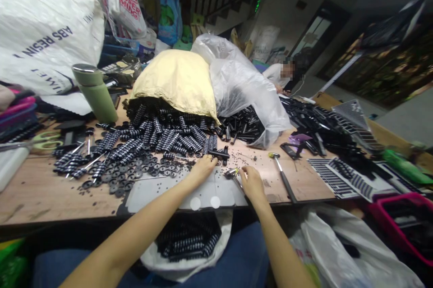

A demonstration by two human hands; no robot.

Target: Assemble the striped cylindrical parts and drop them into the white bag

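My left hand (204, 167) lies over the grey work mat (145, 193), its fingers closed at a short black tubular part (220, 155). A ring shows on one finger. Close by on the right, my right hand (253, 183) curls at a small hammer (232, 173) with a yellow-tipped head; its handle runs down under the palm and is partly hidden. Tiny dark bits are scattered around both hands. Left of the mat lie many black ridged rollers (128, 149) with light stripes, along with loose black discs (135, 168) and thin metal rods.
A second hammer (284, 177) lies to the right. Behind are a yellow sack (176, 76) spilling rollers and a clear plastic bag (243, 85) of black pieces. A green flask (94, 94) and scissors (47, 140) stand left. An open bag (223, 238) of rollers sits at my lap. Another person (275, 74) sits behind.
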